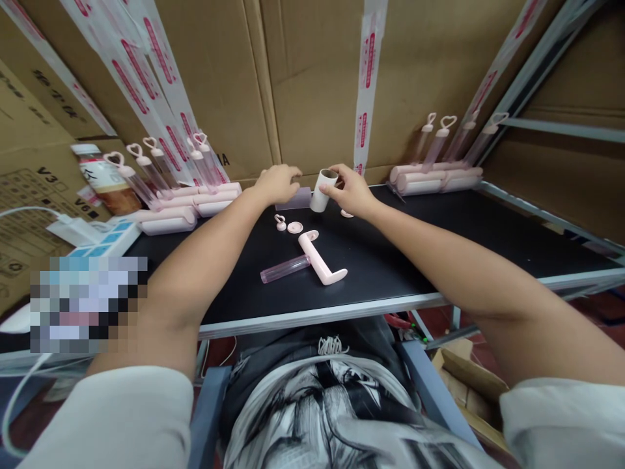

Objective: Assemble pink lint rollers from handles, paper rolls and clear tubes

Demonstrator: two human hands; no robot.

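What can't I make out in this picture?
All in the head view:
Part of the roll: covered by the right hand.
A pink disc: partly behind that hand.
Part of the lilac piece: behind the left hand.
Object at left: blurred by pixelation.
Left sleeve: cut by the bottom edge.

Left arm (190, 270) and right arm (452, 260) are slanting forward and inward, forearms bare.
The left grip (279, 184) is facing back-upward, loose and unclosed, its fingers (292, 172) pointing rightward. The right grip (355, 191) is holding a closed pinch, the thumb (330, 191) pressing opposite bent fingers. Both wrists are lying roughly in line with their forearms, and the two grips are resting near each other, apart.
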